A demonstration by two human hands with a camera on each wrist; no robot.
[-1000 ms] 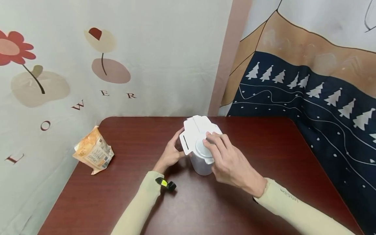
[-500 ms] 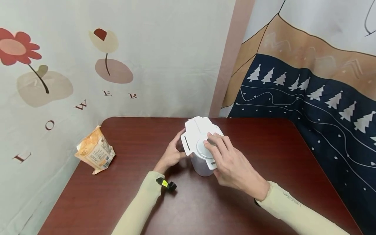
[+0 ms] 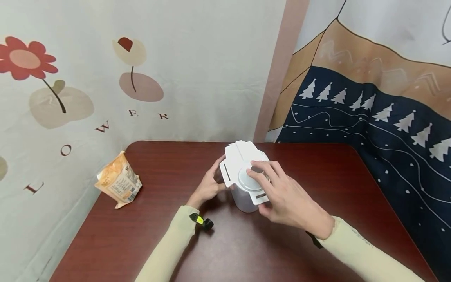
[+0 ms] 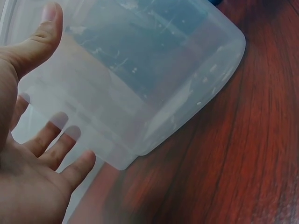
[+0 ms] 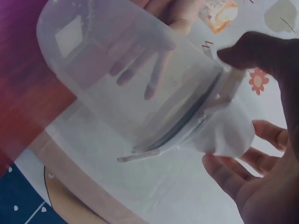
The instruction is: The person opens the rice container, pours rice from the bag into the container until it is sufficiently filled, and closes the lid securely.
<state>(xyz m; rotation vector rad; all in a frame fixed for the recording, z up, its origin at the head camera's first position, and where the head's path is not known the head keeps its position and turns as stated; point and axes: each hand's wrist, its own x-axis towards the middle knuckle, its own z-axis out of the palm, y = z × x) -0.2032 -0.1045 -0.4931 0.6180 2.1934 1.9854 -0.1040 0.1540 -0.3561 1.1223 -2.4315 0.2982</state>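
Observation:
A translucent plastic canister (image 3: 243,199) stands upright on the table under a white lid (image 3: 240,153) with slotted side flaps and a round raised cap (image 3: 248,180). My left hand (image 3: 207,188) holds its left side, thumb toward me and fingers around the back; the left wrist view shows those fingertips against the clear wall (image 4: 140,70). Over the lid, my right hand (image 3: 287,196) touches the cap with curled fingers. Its thumb is at the near flap (image 3: 259,197), which sticks outward. In the right wrist view, the lid sits on the canister (image 5: 126,79).
An orange and white food packet (image 3: 121,183) stands at the table's left edge. The dark red table (image 3: 225,250) ends at a white printed curtain (image 3: 204,78) behind, with a navy tree-patterned cloth (image 3: 338,121) on the right.
The near flap of the lid has swung up and outward at my right thumb. My left hand keeps its hold on the canister. The whole head view has shifted slightly.

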